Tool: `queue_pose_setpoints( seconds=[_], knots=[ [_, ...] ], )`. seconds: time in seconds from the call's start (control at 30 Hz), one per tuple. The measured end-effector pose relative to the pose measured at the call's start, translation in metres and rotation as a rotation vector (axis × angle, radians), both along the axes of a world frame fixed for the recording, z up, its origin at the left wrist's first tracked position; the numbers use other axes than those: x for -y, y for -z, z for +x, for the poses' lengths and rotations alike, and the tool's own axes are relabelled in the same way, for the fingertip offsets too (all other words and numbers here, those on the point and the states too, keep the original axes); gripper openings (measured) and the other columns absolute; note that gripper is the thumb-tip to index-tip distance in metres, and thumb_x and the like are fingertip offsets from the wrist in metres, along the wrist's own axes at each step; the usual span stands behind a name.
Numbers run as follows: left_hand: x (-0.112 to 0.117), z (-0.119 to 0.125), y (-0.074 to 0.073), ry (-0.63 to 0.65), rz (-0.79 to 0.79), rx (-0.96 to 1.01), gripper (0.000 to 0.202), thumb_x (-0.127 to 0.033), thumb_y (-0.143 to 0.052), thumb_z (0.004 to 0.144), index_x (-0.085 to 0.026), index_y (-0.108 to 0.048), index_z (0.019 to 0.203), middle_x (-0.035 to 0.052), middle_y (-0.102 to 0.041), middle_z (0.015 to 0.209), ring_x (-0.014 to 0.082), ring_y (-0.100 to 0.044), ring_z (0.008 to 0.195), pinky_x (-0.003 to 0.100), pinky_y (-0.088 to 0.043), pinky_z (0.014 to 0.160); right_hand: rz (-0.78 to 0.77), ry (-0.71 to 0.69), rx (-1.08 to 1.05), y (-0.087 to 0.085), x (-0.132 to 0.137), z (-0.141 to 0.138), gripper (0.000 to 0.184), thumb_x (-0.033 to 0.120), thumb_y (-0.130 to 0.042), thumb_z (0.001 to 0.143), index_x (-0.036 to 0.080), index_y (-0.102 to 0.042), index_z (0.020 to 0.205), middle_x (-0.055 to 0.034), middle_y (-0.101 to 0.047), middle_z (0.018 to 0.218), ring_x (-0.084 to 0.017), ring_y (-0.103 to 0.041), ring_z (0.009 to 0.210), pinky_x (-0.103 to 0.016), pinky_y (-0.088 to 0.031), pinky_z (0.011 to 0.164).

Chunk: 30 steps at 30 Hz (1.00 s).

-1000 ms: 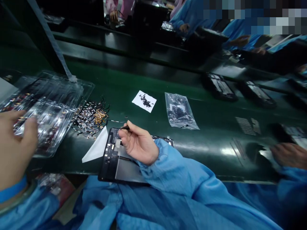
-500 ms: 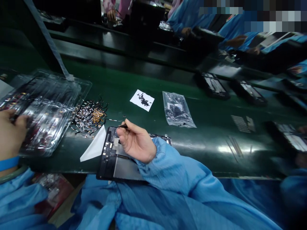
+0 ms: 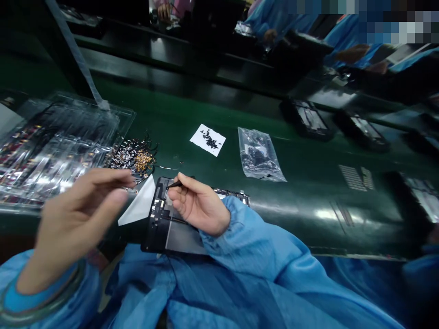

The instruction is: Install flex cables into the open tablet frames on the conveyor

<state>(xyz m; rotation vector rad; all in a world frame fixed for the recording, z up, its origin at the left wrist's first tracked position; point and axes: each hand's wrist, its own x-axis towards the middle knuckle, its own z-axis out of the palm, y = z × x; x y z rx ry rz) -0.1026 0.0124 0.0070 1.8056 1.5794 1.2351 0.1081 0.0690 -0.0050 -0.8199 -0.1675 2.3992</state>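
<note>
My right hand (image 3: 199,205) is closed on dark, thin-pointed tweezers (image 3: 175,184), mostly hidden by the fingers. The tip is over the upper left corner of an opened tablet (image 3: 159,233), whose inside faces up at the table's near edge. To the left, my left hand (image 3: 85,210) is in the air, thumb and fingers apart, with nothing seen between them. Just beyond its fingertips lies a pile of small cables with silver and gold ends (image 3: 133,155). A white paper sheet (image 3: 139,205) lies between the hand and the tablet.
Clear plastic trays (image 3: 68,151) with small parts stand at left. Further back are a white paper (image 3: 219,141) with black bits and a clear bag (image 3: 262,155). Black devices (image 3: 308,121) line the right side. Co-workers in blue sleeves (image 3: 295,23) sit across.
My left hand has left the plastic trays and moved right, towards the cable pile. My right hand stays over the tablet, its tweezers slightly turned. The whole view has shifted a little.
</note>
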Motion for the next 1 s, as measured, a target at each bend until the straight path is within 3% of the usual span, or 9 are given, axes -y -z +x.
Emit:
queue_pose_setpoints(
  seconds=[0.07,0.17,0.33,0.5,0.63,0.87,1.0],
  knots=[
    [0.003,0.03,-0.007,0.135,0.008,0.012,0.02,-0.021,-0.062,0.089,-0.022,-0.068,0.108,0.001,-0.07,0.092,0.0112,-0.066,0.078,0.021,-0.053,0.068,0.023,-0.023,0.024,0.002,0.002,0.001,0.05,0.015,-0.027,0.104,0.011,-0.065,0.072,-0.0042,-0.073,0.059,-0.008,-0.07,0.052,-0.012,-0.057,0.054],
    [0.001,0.05,-0.001,0.209,0.055,0.01,0.02,-0.018,-0.061,0.088,-0.019,-0.066,0.108,0.0028,-0.067,0.092,0.0113,-0.066,0.079,0.021,-0.055,0.066,0.056,-0.024,0.033,0.003,0.004,0.002,0.047,0.015,-0.03,0.103,0.011,-0.067,0.074,-0.004,-0.073,0.06,-0.008,-0.07,0.052,-0.012,-0.057,0.054],
    [0.004,0.057,0.014,0.126,0.127,0.022,0.024,-0.015,-0.063,0.087,-0.022,-0.065,0.111,0.0001,-0.067,0.093,0.0088,-0.064,0.076,0.021,-0.054,0.067,0.066,0.011,0.035,0.003,0.004,0.003,0.047,0.013,-0.032,0.102,0.01,-0.068,0.073,-0.0046,-0.073,0.059,-0.009,-0.07,0.052,-0.012,-0.057,0.052],
    [0.007,0.061,0.017,0.086,0.18,0.016,0.028,-0.011,-0.065,0.087,-0.024,-0.065,0.112,-0.0018,-0.068,0.094,0.007,-0.065,0.075,0.019,-0.053,0.066,0.114,0.012,0.047,0.003,0.003,0.004,0.046,0.012,-0.034,0.101,0.01,-0.069,0.071,-0.0049,-0.073,0.059,-0.008,-0.07,0.051,-0.011,-0.056,0.052],
    [0.003,0.061,0.023,0.089,0.202,0.038,0.029,-0.006,-0.062,0.088,-0.024,-0.066,0.11,-0.0037,-0.067,0.086,0.0038,-0.062,0.063,0.016,-0.052,0.059,0.151,0.01,0.059,0.006,0.005,0.003,0.043,0.014,-0.036,0.1,0.01,-0.07,0.073,-0.0045,-0.073,0.06,-0.007,-0.069,0.051,-0.012,-0.057,0.054],
    [0.008,0.07,0.031,0.019,0.253,0.149,0.034,-0.002,-0.062,0.086,-0.024,-0.066,0.112,-0.003,-0.067,0.094,0.002,-0.063,0.061,0.013,-0.054,0.055,0.237,0.06,-0.003,0.008,0.009,0.002,0.019,0.022,-0.061,0.091,0.014,-0.072,0.078,-0.0012,-0.075,0.066,-0.007,-0.071,0.057,-0.011,-0.058,0.058],
    [0.01,0.074,0.032,-0.014,0.265,0.177,0.033,-0.003,-0.062,0.087,-0.024,-0.065,0.112,-0.0022,-0.067,0.096,0.0026,-0.063,0.059,0.015,-0.055,0.053,0.266,0.054,-0.039,0.008,0.01,0.002,0.014,0.026,-0.067,0.087,0.015,-0.072,0.079,-0.0002,-0.075,0.065,-0.007,-0.072,0.059,-0.011,-0.058,0.059]
  ],
)
